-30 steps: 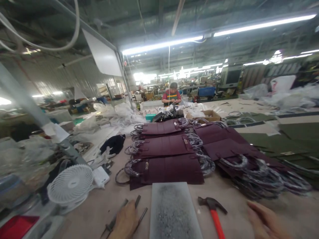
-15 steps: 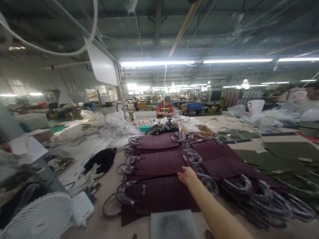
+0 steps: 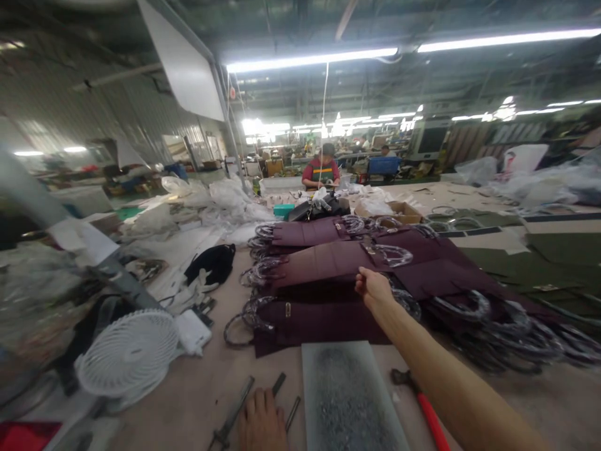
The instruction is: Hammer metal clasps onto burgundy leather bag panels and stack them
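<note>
The right hand (image 3: 375,289) is closed, fingertips pinching the near edge of a maroon panel (image 3: 323,260) toward its right end. That panel lies on the middle of three piles set one behind another on the desk (image 3: 173,410); its near edge tilts up, with a dark gap beneath. A plastic-wrapped loop (image 3: 394,255) sticks out at its right end, past the fingers, and more wrapped loops bunch at the left end of the pile.

The left hand (image 3: 263,421) rests low on the desk, fingers together and pointing forward, among thin metal tools: one rod (image 3: 237,401) on its left, the end of another (image 3: 278,383) just beyond the fingers, a third (image 3: 293,413) on its right. Whether it grips any of them, I cannot tell.

Right of that hand lies a grey slab (image 3: 347,401), its top dark and scuffed, just in front of the near pile (image 3: 328,322). A hammer (image 3: 428,416) with a red handle lies beyond the slab, beside the right forearm. More maroon panels (image 3: 436,275) overlap to the right, then green panels (image 3: 558,257). A white fan (image 3: 131,354) stands at the left.
</note>
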A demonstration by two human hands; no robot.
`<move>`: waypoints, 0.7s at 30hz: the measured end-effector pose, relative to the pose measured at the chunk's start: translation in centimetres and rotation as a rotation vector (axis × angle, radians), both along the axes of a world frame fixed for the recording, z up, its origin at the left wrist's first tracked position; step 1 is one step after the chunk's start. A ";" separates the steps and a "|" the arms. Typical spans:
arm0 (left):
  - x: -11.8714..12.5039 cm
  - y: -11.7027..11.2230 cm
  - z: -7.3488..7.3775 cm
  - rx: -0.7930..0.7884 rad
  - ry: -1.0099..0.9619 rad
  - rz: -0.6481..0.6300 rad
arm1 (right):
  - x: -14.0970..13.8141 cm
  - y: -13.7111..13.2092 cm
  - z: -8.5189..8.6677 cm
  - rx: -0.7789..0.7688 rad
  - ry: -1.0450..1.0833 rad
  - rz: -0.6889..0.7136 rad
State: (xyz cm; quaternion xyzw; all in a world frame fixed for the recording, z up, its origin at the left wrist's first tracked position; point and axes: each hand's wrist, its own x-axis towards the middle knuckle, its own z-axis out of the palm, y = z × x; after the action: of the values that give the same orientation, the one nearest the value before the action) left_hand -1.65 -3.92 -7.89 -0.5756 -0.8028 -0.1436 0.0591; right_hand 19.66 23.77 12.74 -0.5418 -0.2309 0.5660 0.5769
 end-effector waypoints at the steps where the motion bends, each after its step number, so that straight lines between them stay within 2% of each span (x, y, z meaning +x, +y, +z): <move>1: 0.0 -0.3 0.2 -0.021 0.047 -0.007 | 1.1 -1.4 -0.5 0.010 -0.008 -0.010; 7: -0.5 -0.3 2.7 -0.017 -0.009 0.005 | 9.2 -10.7 -4.0 -0.031 -0.093 -0.072; 9: -0.4 0.1 3.4 0.015 -0.055 0.029 | 10.9 -13.1 -5.3 -0.084 -0.115 -0.092; 12: 0.2 1.1 4.7 0.059 -0.117 0.032 | 11.9 -15.5 -6.6 -0.127 -0.110 -0.116; 15: 1.0 1.7 6.7 0.079 -0.205 0.062 | 12.1 -16.9 -6.6 -0.112 -0.055 -0.136; 18: 2.2 0.9 9.3 0.212 -0.353 0.032 | 12.2 -18.4 -5.8 -0.070 0.023 -0.176; 20: 3.9 -0.6 10.6 0.197 -0.629 -0.018 | 12.0 -20.0 -5.3 -0.040 0.102 -0.201; 21: 4.9 -1.5 11.0 0.106 -0.847 -0.021 | 11.8 -21.1 -5.2 -0.035 0.143 -0.209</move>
State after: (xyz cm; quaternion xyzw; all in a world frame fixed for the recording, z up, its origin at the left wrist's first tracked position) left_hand 3.29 -5.43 3.16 -0.4703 -0.7417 -0.4090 -0.2480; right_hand 31.44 2.67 7.53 -0.5310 -0.1216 0.5439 0.6382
